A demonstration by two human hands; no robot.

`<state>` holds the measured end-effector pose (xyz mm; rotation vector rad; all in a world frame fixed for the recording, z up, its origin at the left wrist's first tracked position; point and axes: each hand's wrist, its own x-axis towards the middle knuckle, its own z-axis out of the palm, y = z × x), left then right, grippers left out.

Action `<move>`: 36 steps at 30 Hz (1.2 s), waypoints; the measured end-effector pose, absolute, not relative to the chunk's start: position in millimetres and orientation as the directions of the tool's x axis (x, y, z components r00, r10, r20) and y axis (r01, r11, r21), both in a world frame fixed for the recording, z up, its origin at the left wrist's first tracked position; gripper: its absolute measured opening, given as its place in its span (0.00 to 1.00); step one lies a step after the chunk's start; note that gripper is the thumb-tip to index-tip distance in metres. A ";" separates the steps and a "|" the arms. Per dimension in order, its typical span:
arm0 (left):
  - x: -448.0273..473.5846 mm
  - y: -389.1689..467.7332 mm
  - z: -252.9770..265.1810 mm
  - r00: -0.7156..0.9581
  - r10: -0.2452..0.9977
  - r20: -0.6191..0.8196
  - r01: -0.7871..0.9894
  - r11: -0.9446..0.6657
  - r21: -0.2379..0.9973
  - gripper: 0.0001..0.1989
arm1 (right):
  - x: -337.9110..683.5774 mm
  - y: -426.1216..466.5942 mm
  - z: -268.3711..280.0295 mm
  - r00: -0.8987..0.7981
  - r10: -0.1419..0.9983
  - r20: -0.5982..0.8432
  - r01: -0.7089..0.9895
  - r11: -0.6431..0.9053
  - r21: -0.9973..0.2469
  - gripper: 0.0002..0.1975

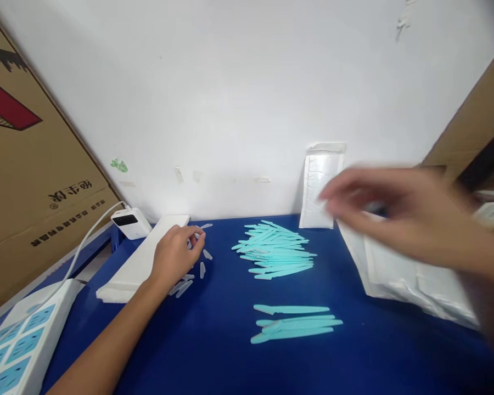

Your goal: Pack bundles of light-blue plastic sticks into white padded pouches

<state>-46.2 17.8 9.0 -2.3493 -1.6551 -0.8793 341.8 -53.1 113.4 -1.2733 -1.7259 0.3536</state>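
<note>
My left hand (177, 251) is over a scatter of small translucent blade caps (202, 270) on the left part of the table. Its fingers are curled in a pinch, and whatever is between the tips is hidden. My right hand (391, 211) is raised at the right, smeared by motion, in front of the white padded mailers. A heap of turquoise eyebrow razors (278, 247) lies in the middle, apart from both hands. Nearer to me, several more turquoise razors (298, 325) lie roughly side by side, their wider ends to the left.
A white padded mailer (321, 186) leans on the wall; more mailers (415, 282) lie at the right. On the left are a long white box (148, 263), a white device with a dark screen (129, 222), its cable and a power strip (27, 334). Cardboard (37, 142) stands beyond them.
</note>
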 end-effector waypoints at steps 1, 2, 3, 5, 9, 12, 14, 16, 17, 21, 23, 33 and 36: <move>-48.6 19.6 9.4 0.227 0.827 0.515 0.900 -0.380 0.214 0.12 | 335.4 -50.3 102.8 -0.217 0.884 0.415 0.583 0.458 -0.671 0.10; -50.3 21.0 9.4 0.229 0.834 0.502 0.903 -0.374 0.210 0.12 | 329.3 -48.1 89.9 -0.400 0.864 0.305 0.568 0.495 -0.657 0.10; -51.4 22.1 9.2 0.235 0.840 0.490 0.907 -0.370 0.200 0.12 | 324.0 -46.7 76.2 -0.541 0.818 0.192 0.557 0.521 -0.647 0.10; -52.6 23.3 8.8 0.263 0.852 0.454 0.912 -0.372 0.171 0.12 | 316.5 -48.2 51.2 -0.643 0.764 0.041 0.580 0.521 -0.626 0.14; -53.2 22.5 11.0 0.319 0.886 0.336 0.912 -0.384 0.146 0.14 | 310.6 -60.8 26.9 -0.634 0.760 -0.143 0.672 0.450 -0.588 0.31; -51.1 20.1 12.2 0.317 0.910 0.268 0.918 -0.366 0.155 0.16 | 308.3 -64.0 21.4 -0.644 0.737 -0.206 0.677 0.424 -0.601 0.25; -48.9 18.6 11.7 0.320 0.915 0.246 0.916 -0.365 0.164 0.17 | 307.8 -60.2 16.6 -0.641 0.742 -0.198 0.673 0.419 -0.609 0.18; -47.4 17.5 11.3 0.353 0.908 0.227 0.901 -0.395 0.180 0.16 | 308.8 -53.1 10.0 -0.617 0.774 -0.144 0.685 0.437 -0.583 0.14; -47.3 17.0 11.7 0.383 0.899 0.211 0.886 -0.422 0.193 0.14 | 309.8 -49.2 6.2 -0.601 0.792 -0.109 0.696 0.452 -0.558 0.13; -52.2 16.0 18.5 0.472 0.876 0.099 0.831 -0.480 0.280 0.12 | 314.3 -36.9 -7.3 -0.571 0.820 0.038 0.728 0.526 -0.440 0.10; -56.8 17.0 21.8 0.476 0.877 0.064 0.827 -0.472 0.305 0.12 | 315.3 -34.2 -11.5 -0.577 0.810 0.102 0.724 0.565 -0.396 0.09; -67.5 32.7 -6.8 0.504 0.848 0.163 0.793 -0.529 0.301 0.11 | 318.3 -30.0 -14.3 -0.597 0.684 0.420 0.648 0.719 -0.251 0.08; -65.3 34.2 -13.2 0.513 0.836 0.194 0.783 -0.549 0.292 0.11 | 317.7 -27.3 -15.0 -0.600 0.674 0.431 0.638 0.728 -0.250 0.07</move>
